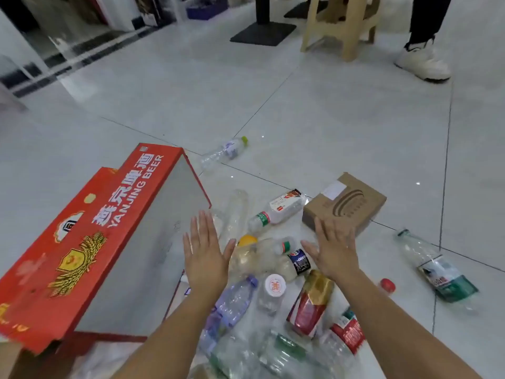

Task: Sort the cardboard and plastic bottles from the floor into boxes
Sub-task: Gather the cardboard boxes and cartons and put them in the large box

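Bottles (235, 299) beside box (90, 242) (YANJING BEER)

I see open pale tiled floor (314, 113) ahead. Tall red printed cardboard box flap (82, 242) walls off left; small brown cardboard box (345, 205) blocks right-front; clear plastic bottle heap (262, 261) fills between.

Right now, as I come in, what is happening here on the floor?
A person is sorting rubbish on a tiled floor. The left hand and the right hand are open with straight fingers above a pile of plastic bottles, and they hold nothing. A red beer carton stands at the left. A small brown cardboard box lies just beyond the right hand. A bottle with a green cap lies farther away.
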Tool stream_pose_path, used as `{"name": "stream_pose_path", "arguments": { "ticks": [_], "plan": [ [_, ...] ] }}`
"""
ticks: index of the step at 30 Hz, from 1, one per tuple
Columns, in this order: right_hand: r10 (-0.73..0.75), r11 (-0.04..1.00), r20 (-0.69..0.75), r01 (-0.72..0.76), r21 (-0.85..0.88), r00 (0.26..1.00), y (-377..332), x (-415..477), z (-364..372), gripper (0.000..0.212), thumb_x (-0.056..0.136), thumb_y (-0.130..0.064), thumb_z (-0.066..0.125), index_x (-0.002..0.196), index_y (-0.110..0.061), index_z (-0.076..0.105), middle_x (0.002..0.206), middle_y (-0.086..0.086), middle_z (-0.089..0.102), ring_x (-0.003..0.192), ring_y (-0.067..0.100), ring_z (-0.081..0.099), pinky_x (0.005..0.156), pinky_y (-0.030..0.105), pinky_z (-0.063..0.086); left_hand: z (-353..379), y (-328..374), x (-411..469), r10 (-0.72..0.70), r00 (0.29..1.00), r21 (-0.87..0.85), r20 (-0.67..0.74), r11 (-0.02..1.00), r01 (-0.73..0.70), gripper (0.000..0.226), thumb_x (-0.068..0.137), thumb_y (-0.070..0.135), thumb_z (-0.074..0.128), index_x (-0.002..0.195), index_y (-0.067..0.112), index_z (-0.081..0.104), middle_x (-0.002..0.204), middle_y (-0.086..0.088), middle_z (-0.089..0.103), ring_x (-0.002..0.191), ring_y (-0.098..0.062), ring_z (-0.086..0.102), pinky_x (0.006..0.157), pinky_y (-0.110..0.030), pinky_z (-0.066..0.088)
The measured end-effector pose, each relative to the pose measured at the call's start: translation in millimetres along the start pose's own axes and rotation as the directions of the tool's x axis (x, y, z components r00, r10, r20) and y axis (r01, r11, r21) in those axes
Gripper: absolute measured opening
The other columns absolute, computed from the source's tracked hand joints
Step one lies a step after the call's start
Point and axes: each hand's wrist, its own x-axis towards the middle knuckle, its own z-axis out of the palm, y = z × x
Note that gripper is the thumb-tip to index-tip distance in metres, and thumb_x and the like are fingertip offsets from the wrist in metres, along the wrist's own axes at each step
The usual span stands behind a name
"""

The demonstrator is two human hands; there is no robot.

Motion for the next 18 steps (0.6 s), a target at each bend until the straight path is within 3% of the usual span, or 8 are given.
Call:
{"name": "stream_pose_path", "arguments": {
  "ticks": [6, 10, 14, 17, 18],
  "plan": [
    [0.075, 0.995, 0.133, -0.082, 0.049, 0.988, -6, 31, 10, 0.074, 0.095, -0.061, 0.013, 0.153, -0.02, -0.011, 0.16, 0.008, -0.015, 0.148, 0.026, -0.008, 0.117, 0.049, -0.006, 13, -12, 7, 0.028, 0.997, 0.077, -0.078, 0.997, -0.022, 0.088, 0.08, 0.071, -0.022, 0.15, 0.017, -0.014, 0.157, 0.001, -0.016, 0.147, -0.02, -0.014, 0.12, -0.039, -0.007],
    [0.108, 0.992, 0.22, -0.121, 0.046, 0.97, -4, 40, 23, 0.076, 0.094, -0.063, 0.015, 0.152, -0.021, -0.011, 0.159, 0.008, -0.018, 0.147, 0.026, -0.015, 0.117, 0.05, -0.008, 24, -11, 8, 0.099, 0.989, 0.137, -0.11, 0.987, -0.083, 0.077, 0.093, 0.065, 0.008, 0.153, 0.016, 0.006, 0.161, -0.005, 0.01, 0.148, -0.016, -0.016, 0.118, -0.036, -0.008],
    [0.102, 0.993, 0.107, -0.107, 0.042, 0.989, -2, 38, 23, 0.072, 0.097, -0.058, 0.019, 0.153, -0.019, -0.002, 0.16, 0.007, 0.004, 0.147, 0.029, 0.005, 0.119, 0.047, 0.006, 29, -3, 11, 0.109, 0.992, 0.146, -0.07, 0.984, -0.098, 0.078, 0.093, 0.064, 0.016, 0.153, 0.014, 0.013, 0.16, -0.005, 0.014, 0.148, -0.015, -0.015, 0.118, -0.032, -0.015],
    [0.096, 0.995, 0.059, -0.096, -0.002, 0.994, -1, 35, 21, 0.07, 0.097, -0.055, 0.022, 0.153, -0.016, 0.004, 0.154, 0.01, 0.02, 0.14, 0.03, 0.021, 0.116, 0.044, 0.018, 30, 3, 12, 0.104, 0.992, 0.148, -0.066, 0.984, -0.094, 0.079, 0.093, 0.064, 0.011, 0.152, 0.012, 0.017, 0.16, -0.007, 0.017, 0.149, -0.021, 0.0, 0.118, -0.032, -0.014],
    [0.1, 0.995, 0.066, -0.099, -0.012, 0.993, -1, 35, 21, 0.071, 0.097, -0.055, 0.023, 0.152, -0.016, 0.004, 0.153, 0.01, 0.02, 0.139, 0.03, 0.022, 0.115, 0.044, 0.018, 30, 3, 11, 0.102, 0.991, 0.151, -0.082, 0.985, -0.089, 0.079, 0.093, 0.064, 0.01, 0.152, 0.012, 0.015, 0.161, -0.007, 0.015, 0.149, -0.02, -0.003, 0.118, -0.033, -0.013]
  ]
}}
